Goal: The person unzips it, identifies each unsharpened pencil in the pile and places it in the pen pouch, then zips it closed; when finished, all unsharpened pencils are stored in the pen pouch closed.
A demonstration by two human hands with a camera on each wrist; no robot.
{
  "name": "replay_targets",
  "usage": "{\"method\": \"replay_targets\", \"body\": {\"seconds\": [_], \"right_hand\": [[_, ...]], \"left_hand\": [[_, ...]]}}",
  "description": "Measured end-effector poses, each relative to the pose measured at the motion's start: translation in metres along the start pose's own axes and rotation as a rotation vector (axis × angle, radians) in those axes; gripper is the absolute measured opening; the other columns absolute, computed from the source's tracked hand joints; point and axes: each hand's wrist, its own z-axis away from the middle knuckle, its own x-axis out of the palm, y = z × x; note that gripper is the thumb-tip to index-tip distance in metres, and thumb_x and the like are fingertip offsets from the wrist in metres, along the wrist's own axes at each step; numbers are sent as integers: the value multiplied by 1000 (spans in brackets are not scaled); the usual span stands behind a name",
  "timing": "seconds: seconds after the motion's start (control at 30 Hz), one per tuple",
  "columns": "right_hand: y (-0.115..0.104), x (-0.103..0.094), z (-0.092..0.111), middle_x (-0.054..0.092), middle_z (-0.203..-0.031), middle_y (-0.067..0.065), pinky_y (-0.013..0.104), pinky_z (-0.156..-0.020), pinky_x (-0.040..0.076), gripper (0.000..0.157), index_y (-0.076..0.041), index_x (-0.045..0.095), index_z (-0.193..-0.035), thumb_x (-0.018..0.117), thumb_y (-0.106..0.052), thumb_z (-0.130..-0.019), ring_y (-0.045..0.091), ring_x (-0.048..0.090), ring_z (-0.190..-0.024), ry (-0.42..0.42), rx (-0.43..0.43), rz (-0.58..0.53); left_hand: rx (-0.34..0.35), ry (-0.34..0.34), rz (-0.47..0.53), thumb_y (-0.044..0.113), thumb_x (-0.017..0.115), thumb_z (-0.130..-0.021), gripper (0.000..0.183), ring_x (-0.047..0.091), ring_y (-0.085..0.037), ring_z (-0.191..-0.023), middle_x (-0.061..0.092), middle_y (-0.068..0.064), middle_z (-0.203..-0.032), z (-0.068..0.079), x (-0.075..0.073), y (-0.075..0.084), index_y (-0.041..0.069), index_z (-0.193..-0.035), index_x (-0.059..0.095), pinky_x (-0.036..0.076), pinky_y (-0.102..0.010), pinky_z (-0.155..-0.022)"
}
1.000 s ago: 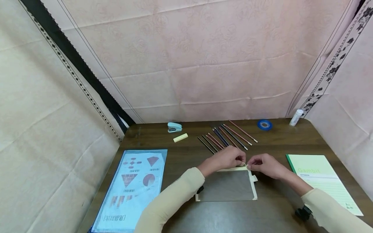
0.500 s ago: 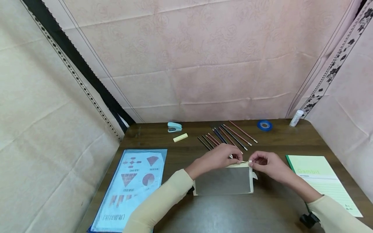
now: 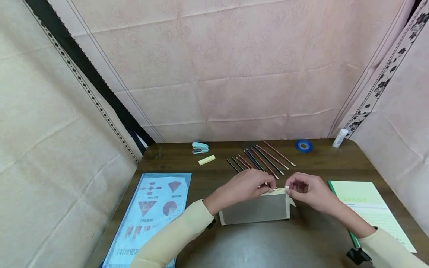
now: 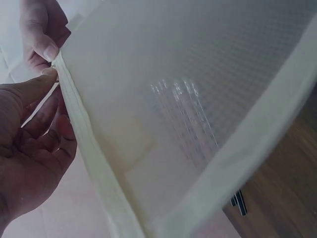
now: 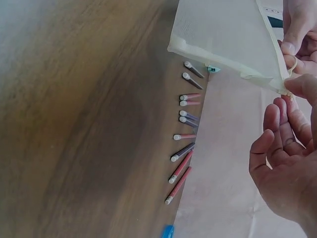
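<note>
A grey see-through mesh pouch [image 3: 256,209] with cream fabric edging is held tilted up over the table, a small tab at its right side. My left hand [image 3: 249,185] pinches the pouch's cream top edge [image 4: 81,111] between thumb and fingers. At the top right corner, my right hand [image 3: 308,190] grips the end of that edge, its thumb and index finger together and the other fingers loosely curled in the right wrist view. A thin cream loop [image 5: 293,64] shows between the two hands. Pencils [image 4: 181,114] appear blurred through the mesh.
Several pencils [image 3: 268,160] lie in a slanted row behind the pouch. Around them are a light blue stapler [image 3: 200,147], a pale yellow eraser-like block [image 3: 206,160], blue tape [image 3: 304,146] and a white-capped bottle [image 3: 340,138]. A blue folder [image 3: 157,208] lies left, a green notepad [image 3: 365,201] right.
The pouch has been lifted and tilted, its lower edge rising from the table side. My left hand has slid left along the top edge, widening the gap between the hands.
</note>
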Motion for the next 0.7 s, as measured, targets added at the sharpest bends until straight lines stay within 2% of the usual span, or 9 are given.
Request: {"method": "replay_targets", "body": {"seconds": [0.17,0.43,0.7], "right_hand": [[-2,0,2,60,-78,-11,22,-54,47,12,-32,63,-89,74,-33,-84,6,54,-68,-7,-7,15],[3,-4,6,60,-78,-13,21,-56,48,10,-31,63,-88,73,-30,-85,5,54,-69,9,2,65],[12,-3,7,61,-81,-15,21,-58,49,10,-33,63,-89,73,-33,-85,4,55,-70,-5,26,81]], "left_hand": [[23,-17,11,28,61,-94,5,51,6,-72,61,22,-88,4,-1,-2,31,-97,64,43,-8,-67],[-12,-31,-8,28,63,-93,5,52,6,-72,63,22,-89,19,-3,-11,31,-95,65,43,-8,-67],[3,-26,-18,26,62,-94,6,53,7,-73,64,22,-92,32,-2,-22,31,-95,65,44,-8,-68]]}}
